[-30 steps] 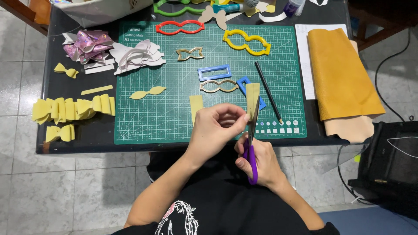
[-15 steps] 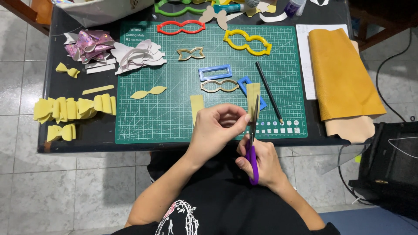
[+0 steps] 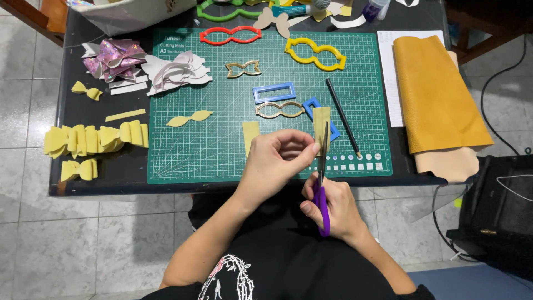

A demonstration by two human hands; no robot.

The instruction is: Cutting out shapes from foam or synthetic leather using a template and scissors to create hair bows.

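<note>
Near edge of green cutting mat (image 3: 222, 144): left hand (image 3: 277, 158) pinches small yellow faux-leather strip (image 3: 321, 123) by its lower end, strip upright. Right hand (image 3: 333, 205) wrapped through purple-handled scissors (image 3: 321, 183), blades running up along strip's left edge. Strip looks thin, light, floppy, likely to bend under blades; best gripped close beside cut line. Black pencil (image 3: 343, 118) lies just right.
</note>
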